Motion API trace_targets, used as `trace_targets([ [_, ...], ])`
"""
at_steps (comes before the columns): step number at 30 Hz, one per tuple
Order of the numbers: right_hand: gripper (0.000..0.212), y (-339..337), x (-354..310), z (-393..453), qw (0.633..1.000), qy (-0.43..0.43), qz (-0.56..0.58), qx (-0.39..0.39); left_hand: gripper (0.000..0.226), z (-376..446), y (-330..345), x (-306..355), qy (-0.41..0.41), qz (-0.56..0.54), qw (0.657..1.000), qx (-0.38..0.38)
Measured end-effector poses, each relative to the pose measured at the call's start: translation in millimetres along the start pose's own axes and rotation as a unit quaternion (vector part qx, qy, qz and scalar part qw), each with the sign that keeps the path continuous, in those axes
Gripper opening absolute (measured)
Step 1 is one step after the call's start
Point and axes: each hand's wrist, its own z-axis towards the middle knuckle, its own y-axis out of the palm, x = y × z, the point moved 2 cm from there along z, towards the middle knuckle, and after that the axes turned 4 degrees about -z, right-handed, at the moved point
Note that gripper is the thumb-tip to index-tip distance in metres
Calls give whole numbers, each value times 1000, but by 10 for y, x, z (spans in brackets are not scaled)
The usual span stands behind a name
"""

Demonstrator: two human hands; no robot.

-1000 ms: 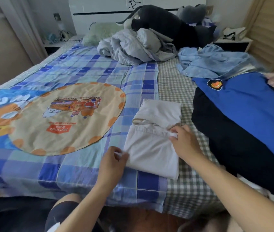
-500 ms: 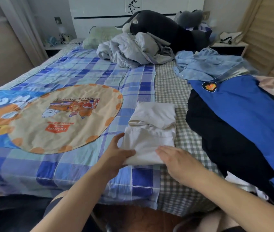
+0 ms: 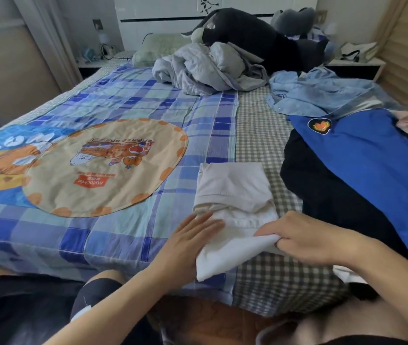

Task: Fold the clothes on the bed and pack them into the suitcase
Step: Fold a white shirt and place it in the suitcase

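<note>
left hand (image 3: pixel 193 241) lies flat on the white garment (image 3: pixel 232 207) near the bed (image 3: pixel 48 235) edge; right hand (image 3: pixel 305 239) pinches its raised corner.

Folded white garment (image 3: pixel 232 195) lies near the bed's (image 3: pixel 123 235) front edge, near corner lifted

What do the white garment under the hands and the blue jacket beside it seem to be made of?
White garment: probably woven cotton, matte; it shows soft creases and a stitched hem, and it folds limply where the right hand pinches it. Blue jacket: probably a smooth synthetic, such as polyester or nylon; it has a slight sheen and few wrinkles. Neither is certain.
</note>
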Motion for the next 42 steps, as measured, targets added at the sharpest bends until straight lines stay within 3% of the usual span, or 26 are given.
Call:
trace_targets([
  [3,25,-184,-37,-89,999,24,45,-11,27,63,-135,-6,-101,-139,985,-21],
  [5,21,-406,-20,-93,993,25,108,42,11,143,-296,47,-183,-273,944,-30],
  [7,18,-637,108,117,966,41,189,170,20,414,-461,42,-255,-356,899,29],
  [9,20,-764,382,547,911,98,281,285,30,789,-531,-117,-331,-396,853,74],
  [10,28,-776,521,770,879,133,342,304,32,954,-527,-228,-372,-417,825,76],
  [11,41,-724,688,993,853,175,394,293,36,1088,-508,-298,-413,-430,800,71],
  [13,57,-480,902,1281,838,239,433,231,43,1210,-416,-435,-471,-423,773,30],
  [16,44,-177,1027,1369,847,268,386,247,28,1300,-378,-632,-512,-422,746,64],
  [19,36,-116,967,1269,847,229,359,317,8,1428,-483,-782,-537,-403,737,82],
  [21,26,-57,877,1156,849,181,335,367,18,1476,-523,-858,-540,-387,746,36],
  [23,22,49,793,1037,851,141,319,393,13,1522,-541,-885,-527,-393,753,9],
  [25,26,84,748,972,860,125,314,383,3,1546,-543,-926,-524,-373,766,-5],
  [27,21,45,749,984,870,123,316,358,10,1567,-532,-1010,-530,-367,765,1],
  [31,5,29,828,1070,863,146,325,358,13,1601,-544,-1110,-554,-417,720,3],
  [33,14,59,870,1122,863,161,327,351,11,1611,-476,-1183,-568,-379,730,-4],
  [35,20,46,890,1162,858,179,336,345,4,1645,-432,-1235,-563,-263,783,25],
  [37,27,6,903,1197,849,193,355,340,18,1642,-482,-1174,-516,-121,832,163],
  [39,30,-45,902,1225,848,205,352,339,23,1564,-578,-801,-363,-86,866,332],
  [40,31,-78,892,1250,850,209,341,343,23,1530,-570,-550,-257,-78,897,350],
  [42,30,-140,851,1328,854,235,300,354,30,1496,-331,-131,-94,-2,969,226],
])
